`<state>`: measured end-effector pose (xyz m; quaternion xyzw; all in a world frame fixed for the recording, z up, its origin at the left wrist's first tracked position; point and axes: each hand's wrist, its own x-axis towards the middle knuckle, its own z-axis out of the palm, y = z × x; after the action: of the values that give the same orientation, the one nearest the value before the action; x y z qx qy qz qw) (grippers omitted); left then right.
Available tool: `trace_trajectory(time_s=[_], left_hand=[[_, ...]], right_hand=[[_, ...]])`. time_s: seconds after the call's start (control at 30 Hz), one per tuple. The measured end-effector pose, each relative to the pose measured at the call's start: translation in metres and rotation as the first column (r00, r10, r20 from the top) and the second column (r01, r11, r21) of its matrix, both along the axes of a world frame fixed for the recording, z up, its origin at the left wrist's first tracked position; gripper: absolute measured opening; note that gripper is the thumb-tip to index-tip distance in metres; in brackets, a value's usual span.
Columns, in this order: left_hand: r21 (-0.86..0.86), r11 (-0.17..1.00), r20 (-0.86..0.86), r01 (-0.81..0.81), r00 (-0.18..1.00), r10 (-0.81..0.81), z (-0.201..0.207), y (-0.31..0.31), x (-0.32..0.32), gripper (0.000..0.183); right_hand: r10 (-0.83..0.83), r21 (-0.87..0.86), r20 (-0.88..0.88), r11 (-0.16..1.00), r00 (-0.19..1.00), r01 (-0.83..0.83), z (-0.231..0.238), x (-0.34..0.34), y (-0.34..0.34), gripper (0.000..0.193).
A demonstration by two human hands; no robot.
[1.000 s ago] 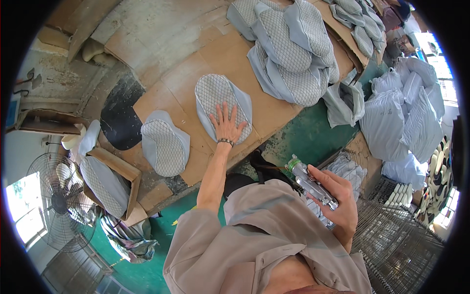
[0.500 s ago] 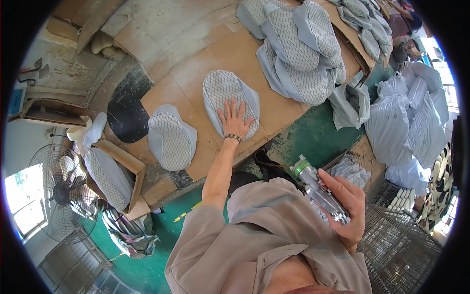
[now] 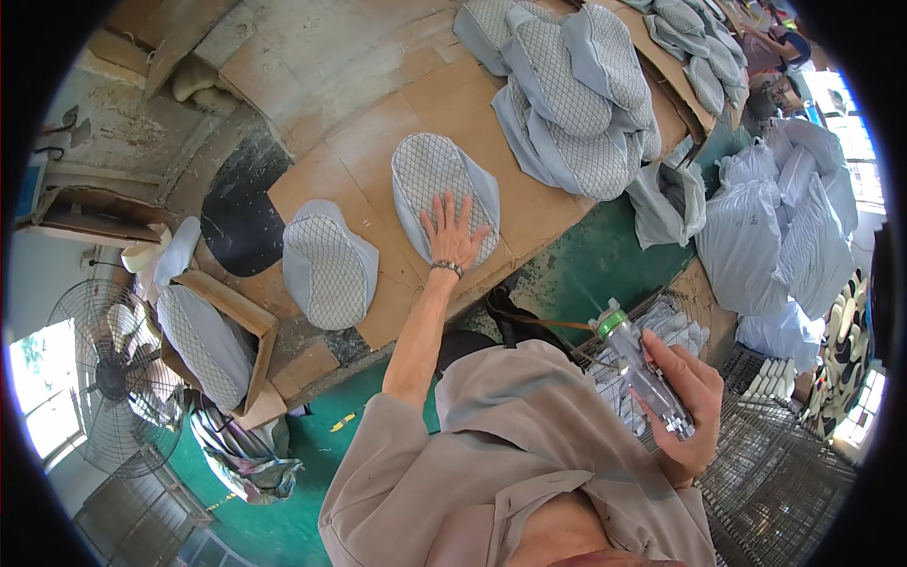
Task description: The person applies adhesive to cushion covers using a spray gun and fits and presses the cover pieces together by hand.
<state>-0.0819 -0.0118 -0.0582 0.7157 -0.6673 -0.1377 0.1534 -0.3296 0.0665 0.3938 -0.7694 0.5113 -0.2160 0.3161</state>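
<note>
My left hand (image 3: 453,231) lies flat with fingers spread on a grey quilted fabric piece (image 3: 436,184) that rests on the cardboard-covered table (image 3: 378,142). A bracelet circles that wrist. My right hand (image 3: 688,411) is closed around a slim silver hand tool with a green cap (image 3: 635,362), held near my chest above a wire basket. A second quilted grey piece (image 3: 326,265) lies on the table to the left of the one I press.
A tall pile of quilted grey pieces (image 3: 576,94) sits at the table's far right. Wire baskets (image 3: 784,472) and white bags (image 3: 775,227) stand on the right. A cardboard box (image 3: 222,340) with a piece and a floor fan (image 3: 109,369) stand left on the green floor.
The view has shifted slightly. My left hand stays flat on the quilted piece, and my right hand has kept its hold on the tool, now a little lower and nearer my body.
</note>
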Motion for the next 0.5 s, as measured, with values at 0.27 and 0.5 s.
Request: trace_trajectory(time_s=[0.27, 0.5], left_hand=[[-0.115, 0.989, -0.240, 0.089, 0.964, -0.114, 0.039, 0.093, -0.020, 0.064], [-0.009, 0.999, -0.553, 0.047, 0.832, -0.045, 0.055, 0.146, 0.003, 0.034]], right_hand=[[0.061, 0.054, 0.025, 0.997, 0.998, -0.062, 0.001, 0.003, 0.014, 0.061], [0.072, 0.086, -0.020, 0.994, 0.997, -0.070, 0.002, 0.011, 0.037, 0.061]])
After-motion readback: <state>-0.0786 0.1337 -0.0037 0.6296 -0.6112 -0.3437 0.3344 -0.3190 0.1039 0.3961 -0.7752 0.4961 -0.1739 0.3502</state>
